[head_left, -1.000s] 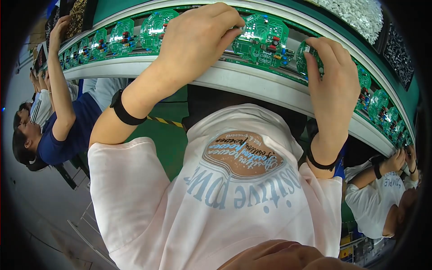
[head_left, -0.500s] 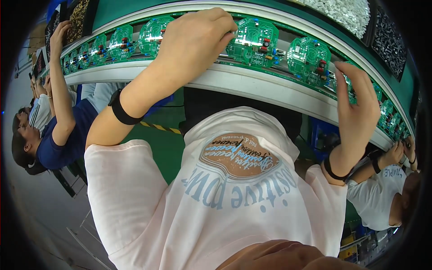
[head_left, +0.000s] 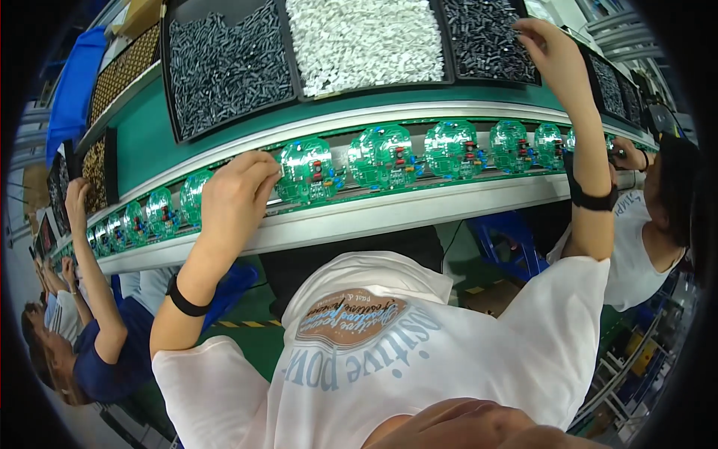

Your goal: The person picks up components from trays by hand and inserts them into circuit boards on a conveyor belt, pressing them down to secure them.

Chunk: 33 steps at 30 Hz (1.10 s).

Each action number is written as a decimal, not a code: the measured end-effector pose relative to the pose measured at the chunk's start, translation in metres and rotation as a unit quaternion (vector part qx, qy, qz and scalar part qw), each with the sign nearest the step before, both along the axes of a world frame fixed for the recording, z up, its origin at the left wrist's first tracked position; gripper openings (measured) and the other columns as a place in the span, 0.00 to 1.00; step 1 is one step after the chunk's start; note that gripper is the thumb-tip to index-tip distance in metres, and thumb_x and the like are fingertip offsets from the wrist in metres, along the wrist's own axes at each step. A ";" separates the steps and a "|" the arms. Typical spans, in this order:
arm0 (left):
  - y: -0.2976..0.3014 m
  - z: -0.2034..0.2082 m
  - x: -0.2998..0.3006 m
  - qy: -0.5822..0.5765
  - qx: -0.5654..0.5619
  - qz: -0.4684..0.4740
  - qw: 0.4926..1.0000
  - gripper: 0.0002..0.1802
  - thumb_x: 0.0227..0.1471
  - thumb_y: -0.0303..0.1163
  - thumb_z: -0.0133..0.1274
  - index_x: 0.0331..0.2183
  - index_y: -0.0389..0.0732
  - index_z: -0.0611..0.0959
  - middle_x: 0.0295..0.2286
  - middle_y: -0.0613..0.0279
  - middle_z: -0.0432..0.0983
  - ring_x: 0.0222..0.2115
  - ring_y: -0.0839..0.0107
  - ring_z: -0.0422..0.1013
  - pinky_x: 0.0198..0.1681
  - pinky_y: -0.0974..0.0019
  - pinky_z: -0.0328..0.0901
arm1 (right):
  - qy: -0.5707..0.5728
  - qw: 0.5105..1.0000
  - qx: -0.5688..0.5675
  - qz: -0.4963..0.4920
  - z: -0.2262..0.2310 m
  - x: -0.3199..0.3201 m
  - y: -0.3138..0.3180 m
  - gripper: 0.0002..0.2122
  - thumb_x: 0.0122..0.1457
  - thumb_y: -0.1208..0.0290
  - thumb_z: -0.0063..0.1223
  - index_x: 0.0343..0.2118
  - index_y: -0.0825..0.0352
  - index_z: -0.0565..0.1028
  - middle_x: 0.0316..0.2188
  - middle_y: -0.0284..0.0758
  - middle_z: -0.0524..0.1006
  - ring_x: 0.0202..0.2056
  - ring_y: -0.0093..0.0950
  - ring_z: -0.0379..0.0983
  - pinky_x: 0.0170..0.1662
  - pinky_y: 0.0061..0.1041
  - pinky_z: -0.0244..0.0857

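Note:
A row of round green circuit boards [head_left: 449, 148] runs along a curved conveyor rail [head_left: 389, 213]. My left hand [head_left: 235, 196] is on the line, its curled fingers gripping the left edge of one circuit board [head_left: 308, 169]. My right hand [head_left: 552, 46] is raised above the line. Its fingertips dip into a black tray of small dark parts [head_left: 482, 36] at the upper right, and what they hold is hidden. Both wrists wear black bands.
Above the line lie a tray of white parts [head_left: 366, 37] and another of dark parts [head_left: 224, 69]. A co-worker in blue [head_left: 90, 337] reaches to the line at my left. Another in white [head_left: 651, 224] works at my right. A blue stool [head_left: 501, 232] stands below.
My right hand has left the boards on the line and risen to the tray of dark parts. My left hand has stayed at a board. The view has tilted upward.

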<state>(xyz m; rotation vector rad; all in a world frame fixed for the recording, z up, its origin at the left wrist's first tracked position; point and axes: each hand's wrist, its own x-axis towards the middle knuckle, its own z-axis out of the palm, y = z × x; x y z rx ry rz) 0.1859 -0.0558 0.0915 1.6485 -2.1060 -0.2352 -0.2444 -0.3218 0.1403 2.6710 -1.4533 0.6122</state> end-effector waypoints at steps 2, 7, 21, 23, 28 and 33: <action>0.000 0.001 0.000 0.001 0.009 0.004 1.000 0.03 0.51 0.26 0.63 0.31 0.40 0.85 0.34 0.63 0.82 0.32 0.57 0.78 0.35 0.59 0.72 | 0.012 1.000 0.005 -0.007 0.003 0.001 -0.008 0.12 0.67 0.70 0.56 0.50 0.64 0.80 0.37 0.34 0.83 0.38 0.25 0.81 0.45 0.24 0.73; 0.002 -0.006 0.000 0.003 0.013 0.013 1.000 0.03 0.51 0.26 0.63 0.31 0.40 0.85 0.34 0.63 0.82 0.32 0.57 0.78 0.34 0.59 0.73 | 0.003 0.997 0.005 -0.072 0.007 0.044 -0.004 0.07 0.56 0.73 0.63 0.36 0.68 0.83 0.31 0.41 0.82 0.34 0.38 0.80 0.40 0.34 0.74; -0.002 0.017 -0.012 -0.100 -0.016 -0.034 0.994 0.08 0.50 0.26 0.63 0.36 0.39 0.84 0.35 0.59 0.80 0.36 0.57 0.77 0.38 0.57 0.72 | -0.114 0.986 0.109 -0.061 0.012 0.049 -0.001 0.05 0.58 0.77 0.59 0.36 0.70 0.81 0.31 0.42 0.82 0.37 0.41 0.80 0.43 0.34 0.73; -0.011 0.031 -0.021 -0.100 -0.013 -0.035 0.994 0.08 0.51 0.26 0.63 0.36 0.39 0.84 0.35 0.58 0.80 0.36 0.56 0.77 0.38 0.57 0.72 | -0.183 0.970 0.157 -0.035 0.005 0.040 -0.003 0.05 0.58 0.78 0.59 0.36 0.70 0.81 0.31 0.42 0.82 0.37 0.41 0.80 0.42 0.34 0.73; -0.083 0.050 -0.060 -0.055 -0.062 -0.131 0.988 0.09 0.54 0.29 0.60 0.39 0.40 0.84 0.35 0.58 0.81 0.37 0.57 0.78 0.38 0.56 0.72 | -0.294 0.911 0.276 0.082 -0.012 0.007 -0.008 0.10 0.65 0.73 0.57 0.46 0.69 0.80 0.36 0.36 0.83 0.38 0.29 0.80 0.45 0.26 0.73; -0.212 0.048 -0.128 -0.058 -0.152 -0.146 0.976 0.03 0.54 0.27 0.57 0.32 0.40 0.83 0.33 0.53 0.80 0.34 0.53 0.78 0.35 0.55 0.73 | -0.349 0.842 0.394 0.118 -0.010 0.012 0.015 0.13 0.69 0.69 0.55 0.52 0.71 0.79 0.39 0.34 0.83 0.41 0.20 0.80 0.48 0.20 0.74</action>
